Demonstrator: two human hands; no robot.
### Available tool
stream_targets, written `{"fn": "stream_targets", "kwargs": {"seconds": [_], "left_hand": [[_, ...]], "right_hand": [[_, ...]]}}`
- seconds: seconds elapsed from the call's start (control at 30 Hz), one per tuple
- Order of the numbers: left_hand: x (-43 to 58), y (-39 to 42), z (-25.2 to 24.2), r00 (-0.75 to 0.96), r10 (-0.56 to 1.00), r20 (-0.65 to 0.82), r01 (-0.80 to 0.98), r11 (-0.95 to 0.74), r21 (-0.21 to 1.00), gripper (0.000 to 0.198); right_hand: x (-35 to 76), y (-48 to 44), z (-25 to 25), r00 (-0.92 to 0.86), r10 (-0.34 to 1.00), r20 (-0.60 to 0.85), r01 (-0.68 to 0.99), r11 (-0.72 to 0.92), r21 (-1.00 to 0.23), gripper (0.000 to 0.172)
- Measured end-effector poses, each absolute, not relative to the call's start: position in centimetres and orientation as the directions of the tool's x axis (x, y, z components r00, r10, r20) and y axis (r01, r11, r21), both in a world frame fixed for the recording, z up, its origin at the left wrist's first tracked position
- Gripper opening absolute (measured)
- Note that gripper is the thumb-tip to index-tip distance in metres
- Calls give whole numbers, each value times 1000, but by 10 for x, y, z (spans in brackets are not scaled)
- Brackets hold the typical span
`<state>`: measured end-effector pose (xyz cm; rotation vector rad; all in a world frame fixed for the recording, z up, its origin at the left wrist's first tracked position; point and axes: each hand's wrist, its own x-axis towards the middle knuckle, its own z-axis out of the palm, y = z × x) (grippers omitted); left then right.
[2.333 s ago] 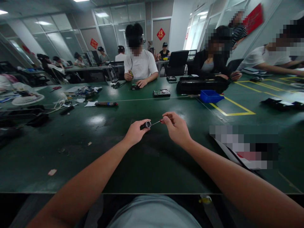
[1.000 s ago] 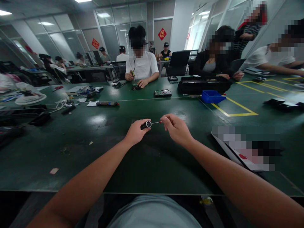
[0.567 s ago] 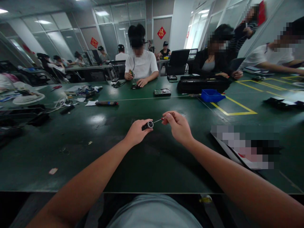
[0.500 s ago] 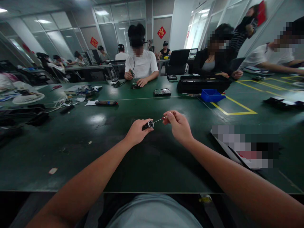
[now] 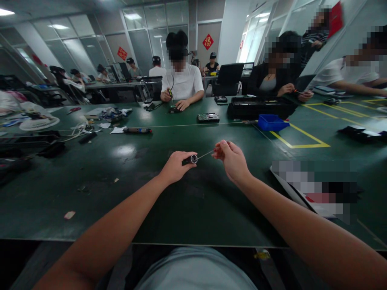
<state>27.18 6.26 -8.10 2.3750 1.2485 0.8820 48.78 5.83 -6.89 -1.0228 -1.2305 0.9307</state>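
Note:
My left hand (image 5: 174, 167) is closed around a short black cylinder (image 5: 188, 160), whose round, pale-rimmed end faces toward the right and me. In my right hand (image 5: 235, 161), the fingers pinch the handle of a thin screwdriver (image 5: 206, 154); most of that handle is hidden behind the fingers. The metal shaft slants down to the left, and its tip is at the cylinder's rimmed end. I cannot tell how far the tip reaches inside. Both hands are above the green table (image 5: 193, 217).
Beyond my hands lie a hard drive (image 5: 208, 117), a blue bin (image 5: 272, 122) and a long black housing (image 5: 260, 107). A dark pen-like tool (image 5: 137, 130) is to the left. A white sheet (image 5: 298, 193) lies by my right forearm. Across the table a person (image 5: 183, 82) works.
My right hand has shifted slightly right, and its fingers have changed position on the screwdriver handle. My left hand still holds the cylinder. The whole view has shifted slightly.

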Motion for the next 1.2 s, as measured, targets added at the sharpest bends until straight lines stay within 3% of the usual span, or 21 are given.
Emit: {"fn": "stream_targets", "kwargs": {"seconds": [0.13, 0.3, 0.93, 1.2], "left_hand": [[272, 61, -78, 383, 852, 357, 650, -523, 552, 41], [273, 61, -80, 391, 839, 378, 646, -543, 537, 43], [274, 60, -81, 371, 858, 357, 652, -514, 557, 42], [274, 59, -81, 368, 856, 364, 648, -517, 560, 42]], "right_hand": [[484, 44, -60, 116, 892, 437, 243, 401, -883, 25], [483, 36, -57, 45, 842, 538, 407, 476, -780, 22], [482, 37, -59, -6, 861, 509, 359, 477, -802, 23], [485, 36, -50, 69, 883, 464, 509, 369, -778, 33]]}}
